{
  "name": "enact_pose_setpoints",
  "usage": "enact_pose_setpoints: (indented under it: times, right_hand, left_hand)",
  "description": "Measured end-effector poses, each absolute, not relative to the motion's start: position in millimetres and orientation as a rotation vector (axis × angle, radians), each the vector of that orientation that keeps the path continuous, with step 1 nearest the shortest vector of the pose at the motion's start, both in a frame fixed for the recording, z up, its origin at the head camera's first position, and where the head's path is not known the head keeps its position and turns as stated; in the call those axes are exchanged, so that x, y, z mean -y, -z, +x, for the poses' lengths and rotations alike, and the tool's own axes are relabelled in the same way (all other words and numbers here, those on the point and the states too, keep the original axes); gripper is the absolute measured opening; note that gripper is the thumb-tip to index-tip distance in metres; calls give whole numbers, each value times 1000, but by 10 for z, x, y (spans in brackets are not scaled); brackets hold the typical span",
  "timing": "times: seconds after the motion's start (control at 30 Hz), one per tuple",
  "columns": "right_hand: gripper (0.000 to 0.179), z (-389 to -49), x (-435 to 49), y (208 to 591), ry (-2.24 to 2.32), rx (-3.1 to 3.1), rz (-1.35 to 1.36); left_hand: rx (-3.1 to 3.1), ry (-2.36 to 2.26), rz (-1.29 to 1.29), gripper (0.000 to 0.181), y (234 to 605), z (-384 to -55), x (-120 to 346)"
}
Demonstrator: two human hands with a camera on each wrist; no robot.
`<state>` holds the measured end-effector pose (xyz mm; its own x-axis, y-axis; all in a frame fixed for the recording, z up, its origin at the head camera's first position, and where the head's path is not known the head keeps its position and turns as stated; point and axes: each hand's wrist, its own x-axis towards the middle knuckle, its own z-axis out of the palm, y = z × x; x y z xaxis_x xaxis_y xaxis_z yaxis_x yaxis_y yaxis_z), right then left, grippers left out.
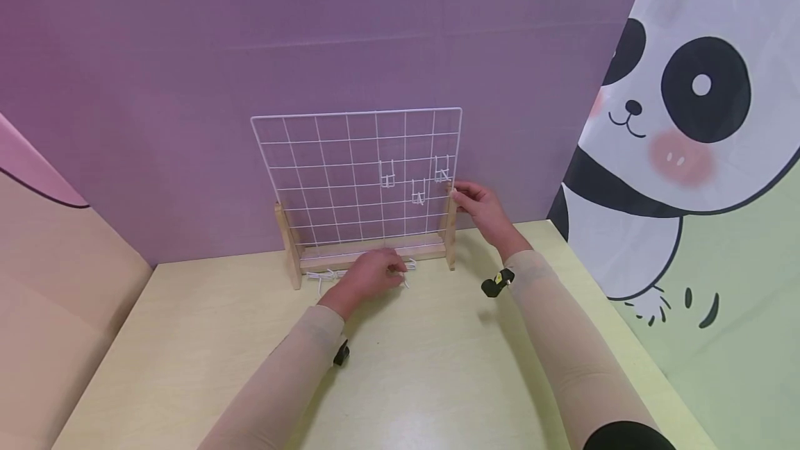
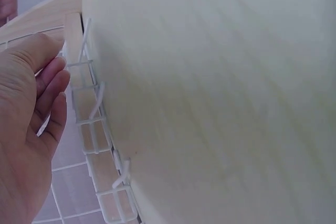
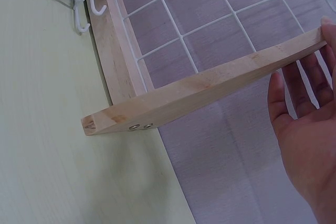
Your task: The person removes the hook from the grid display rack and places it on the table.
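Three white hooks (image 1: 418,198) hang on the wire grid (image 1: 356,187), held in a wooden stand (image 1: 331,250) on the desk (image 1: 206,339). The right hand (image 1: 487,210) grips the stand's right post (image 1: 451,228) near its top. The left hand (image 1: 373,273), fingers bent, is at loose hooks (image 1: 326,275) along the stand's base; I cannot tell whether it pinches one.

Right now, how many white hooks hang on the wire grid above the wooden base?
3: a left hook, a right hook near the grid's right edge, and a lower hook between them. The left hand may hide another low down.
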<state>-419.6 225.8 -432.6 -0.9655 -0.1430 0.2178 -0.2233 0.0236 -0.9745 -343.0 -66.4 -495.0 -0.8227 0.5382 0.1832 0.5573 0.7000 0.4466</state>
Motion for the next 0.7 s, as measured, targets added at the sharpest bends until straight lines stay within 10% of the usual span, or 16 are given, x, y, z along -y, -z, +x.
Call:
enact_pose_setpoints:
  times: [0.7]
  right_hand:
    - [40,-4185,-2263,4322,-2111,2206,415]
  left_hand:
    - [2659,1193,-632,24,4526,-3470,760]
